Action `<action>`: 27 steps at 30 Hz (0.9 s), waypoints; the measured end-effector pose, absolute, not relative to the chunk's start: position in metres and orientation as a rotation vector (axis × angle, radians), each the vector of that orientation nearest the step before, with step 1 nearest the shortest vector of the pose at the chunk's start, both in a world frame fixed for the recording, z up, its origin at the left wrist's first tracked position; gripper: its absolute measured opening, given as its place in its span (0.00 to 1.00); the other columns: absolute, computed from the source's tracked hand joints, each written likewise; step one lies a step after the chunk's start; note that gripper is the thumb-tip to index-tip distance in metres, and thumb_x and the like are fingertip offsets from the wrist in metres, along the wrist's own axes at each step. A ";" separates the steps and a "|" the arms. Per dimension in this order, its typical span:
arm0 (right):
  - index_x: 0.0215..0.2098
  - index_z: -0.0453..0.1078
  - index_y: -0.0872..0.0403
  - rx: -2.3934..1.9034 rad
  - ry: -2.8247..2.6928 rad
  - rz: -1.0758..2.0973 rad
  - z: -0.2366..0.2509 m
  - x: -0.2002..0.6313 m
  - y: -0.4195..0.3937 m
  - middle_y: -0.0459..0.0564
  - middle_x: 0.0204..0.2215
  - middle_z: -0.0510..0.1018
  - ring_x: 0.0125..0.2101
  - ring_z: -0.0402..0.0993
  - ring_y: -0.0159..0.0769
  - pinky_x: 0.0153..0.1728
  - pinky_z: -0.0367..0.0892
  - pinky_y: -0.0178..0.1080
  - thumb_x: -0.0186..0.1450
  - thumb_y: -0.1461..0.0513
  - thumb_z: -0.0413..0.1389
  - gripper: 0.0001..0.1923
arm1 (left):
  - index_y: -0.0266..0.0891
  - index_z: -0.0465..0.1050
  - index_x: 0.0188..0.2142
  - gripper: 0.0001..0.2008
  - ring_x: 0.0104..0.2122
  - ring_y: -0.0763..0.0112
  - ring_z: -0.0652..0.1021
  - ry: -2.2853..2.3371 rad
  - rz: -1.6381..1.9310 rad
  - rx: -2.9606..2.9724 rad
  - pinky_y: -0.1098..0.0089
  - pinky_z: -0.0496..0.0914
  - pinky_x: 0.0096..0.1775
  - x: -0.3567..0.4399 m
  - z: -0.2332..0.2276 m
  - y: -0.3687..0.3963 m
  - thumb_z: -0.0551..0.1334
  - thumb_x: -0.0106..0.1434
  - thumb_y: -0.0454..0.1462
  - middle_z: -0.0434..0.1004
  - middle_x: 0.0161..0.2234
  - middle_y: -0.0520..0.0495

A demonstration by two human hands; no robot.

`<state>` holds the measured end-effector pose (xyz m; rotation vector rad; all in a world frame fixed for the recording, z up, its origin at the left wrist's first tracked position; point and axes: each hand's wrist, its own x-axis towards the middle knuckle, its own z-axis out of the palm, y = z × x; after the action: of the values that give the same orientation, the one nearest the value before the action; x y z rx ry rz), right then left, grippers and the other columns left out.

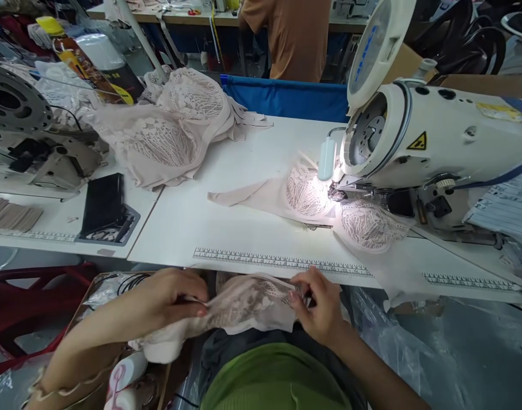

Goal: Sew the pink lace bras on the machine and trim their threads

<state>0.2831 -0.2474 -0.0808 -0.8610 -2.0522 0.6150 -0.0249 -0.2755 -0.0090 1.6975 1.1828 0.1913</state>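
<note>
"Two grips: both closed?"

"Yes. The left hand (183,299) is clenched on one end of the lace piece (252,302); the right hand (321,304) pinches the other, just below the counter's (244,230) front edge."

"What's hard to see?"

"Some left fingertips are hidden. I can't tell whether the pale fabric (164,344) under that wrist joins the piece."

"Room?"

"White counter top stretches left of the sewing machine (449,136)."

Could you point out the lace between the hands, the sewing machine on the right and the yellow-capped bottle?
Lace (255,302): head view, on its sheer middle.
Sewing machine (447,134): head view, on the side of its white body.
Bottle (81,64): head view, on the middle of its body.
</note>
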 end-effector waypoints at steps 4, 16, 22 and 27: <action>0.50 0.74 0.51 -0.790 -2.108 1.116 -0.049 0.288 -0.237 0.49 0.36 0.65 0.34 0.68 0.35 0.32 0.70 0.37 0.70 0.38 0.45 0.31 | 0.37 0.73 0.26 0.13 0.27 0.73 0.68 0.766 0.401 1.442 0.71 0.63 0.32 0.031 -0.001 -0.263 0.64 0.67 0.39 0.69 0.25 0.51; 0.20 0.58 0.53 -0.660 -2.118 1.618 -0.020 0.318 -0.212 0.54 0.38 0.77 0.41 0.73 0.38 0.41 0.71 0.43 0.73 0.51 0.53 0.26 | 0.37 0.71 0.29 0.08 0.27 0.76 0.66 0.707 0.165 1.268 0.74 0.62 0.30 0.077 -0.016 -0.237 0.69 0.57 0.36 0.67 0.27 0.55; 0.17 0.54 0.53 -0.777 -1.990 1.832 -0.021 0.322 -0.210 0.39 0.17 0.58 0.20 0.55 0.27 0.23 0.54 0.34 0.67 0.46 0.60 0.30 | 0.38 0.67 0.24 0.13 0.25 0.77 0.62 0.678 0.195 1.251 0.73 0.58 0.29 0.089 -0.023 -0.234 0.70 0.56 0.39 0.61 0.24 0.57; 0.20 0.54 0.52 -0.842 -1.928 2.012 -0.022 0.329 -0.203 0.36 0.17 0.53 0.19 0.49 0.25 0.21 0.46 0.32 0.64 0.42 0.61 0.30 | 0.38 0.68 0.23 0.15 0.23 0.77 0.59 0.722 0.160 1.325 0.72 0.55 0.28 0.089 -0.020 -0.228 0.70 0.58 0.41 0.60 0.22 0.57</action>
<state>0.3291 -0.2035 -0.0221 -0.8419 -1.9279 2.0125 0.0893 -0.2280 -0.0197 1.3246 0.7217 0.1601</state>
